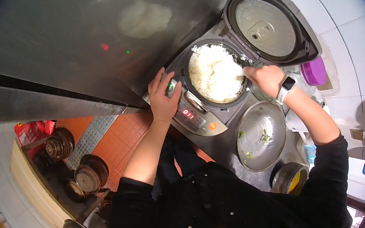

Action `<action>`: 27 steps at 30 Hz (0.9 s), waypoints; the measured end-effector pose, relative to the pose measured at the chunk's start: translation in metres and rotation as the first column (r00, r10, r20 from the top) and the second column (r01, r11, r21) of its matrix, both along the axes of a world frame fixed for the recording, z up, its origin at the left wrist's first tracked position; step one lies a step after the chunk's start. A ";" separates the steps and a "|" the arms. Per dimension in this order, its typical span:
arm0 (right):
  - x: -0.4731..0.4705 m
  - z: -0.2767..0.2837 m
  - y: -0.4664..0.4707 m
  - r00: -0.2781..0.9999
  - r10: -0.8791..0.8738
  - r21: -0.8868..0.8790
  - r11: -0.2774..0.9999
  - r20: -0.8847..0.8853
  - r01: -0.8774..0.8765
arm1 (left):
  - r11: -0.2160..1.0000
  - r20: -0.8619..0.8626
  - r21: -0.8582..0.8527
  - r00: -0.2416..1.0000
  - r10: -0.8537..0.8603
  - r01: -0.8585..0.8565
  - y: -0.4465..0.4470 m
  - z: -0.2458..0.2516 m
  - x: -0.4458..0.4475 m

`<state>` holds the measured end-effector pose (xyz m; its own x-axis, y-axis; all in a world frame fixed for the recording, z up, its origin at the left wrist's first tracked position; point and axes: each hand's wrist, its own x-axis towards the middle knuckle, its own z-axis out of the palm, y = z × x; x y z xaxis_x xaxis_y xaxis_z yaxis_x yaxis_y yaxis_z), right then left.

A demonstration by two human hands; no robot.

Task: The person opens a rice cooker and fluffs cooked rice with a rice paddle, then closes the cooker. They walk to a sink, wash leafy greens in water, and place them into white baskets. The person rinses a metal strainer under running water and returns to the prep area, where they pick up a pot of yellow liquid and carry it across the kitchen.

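A rice cooker (201,122) stands before me, its lid (266,28) swung back. White cooked rice (213,74) fills the inner pot, with loose grains on the rim at the hinge side. My right hand (267,79), with a watch on its wrist, grips the handle of a pale rice paddle (237,71) at the pot's right edge; the paddle's blade is hard to make out against the bright rice. My left hand (163,97) rests spread on the cooker's front left corner, beside the lit display, holding nothing.
A metal wok or pan (262,136) with green scraps lies right of the cooker. Below it stands a pot (287,178) with something yellow inside. A large metal cabinet or appliance (72,52) rises at the upper left. Several pots (88,178) sit at the lower left. A purple lid (314,71) is by the wall.
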<state>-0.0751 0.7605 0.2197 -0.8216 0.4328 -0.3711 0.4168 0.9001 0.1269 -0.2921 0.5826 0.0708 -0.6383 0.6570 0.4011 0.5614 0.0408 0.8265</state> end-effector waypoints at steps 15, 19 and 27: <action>-0.012 -0.047 -0.011 0.992 0.115 -0.160 0.982 0.055 -0.105 | 1.000 0.014 0.005 1.000 -0.001 0.001 0.000 0.000 0.000; -0.003 -0.029 0.000 0.988 0.154 -0.023 0.988 0.016 -0.154 | 1.000 -0.004 -0.003 1.000 -0.003 0.003 0.000 0.000 -0.001; 0.010 -0.049 -0.026 0.995 0.094 -0.237 0.967 -0.031 -0.098 | 1.000 0.020 -0.007 1.000 -0.001 0.001 0.000 -0.001 0.000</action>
